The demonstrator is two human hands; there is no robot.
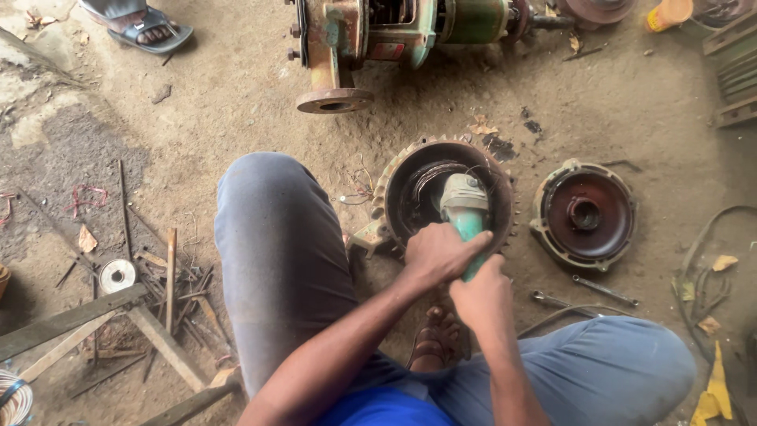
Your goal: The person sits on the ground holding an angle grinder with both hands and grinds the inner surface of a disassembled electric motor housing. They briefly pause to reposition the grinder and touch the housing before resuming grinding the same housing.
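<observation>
Both hands grip a green-bodied angle grinder [465,207] whose grey head reaches down into a round finned motor housing [394,177] standing on the dirt floor. My left hand [438,252] wraps the tool's body from the left. Just below and to the right of it, my right hand [479,296] clasps the rear of the handle. Inside the housing the bore looks dark and rusty. My knees in grey trousers flank the housing, and a sandalled foot [436,339] shows below the hands.
A motor end cover [583,214] lies right of the housing, with spanners [603,290] on the ground near it. A rusty green motor [394,35] lies at the top. Scrap wood, rods and a tape roll [117,275] litter the left. Another person's sandalled foot [146,28] is at top left.
</observation>
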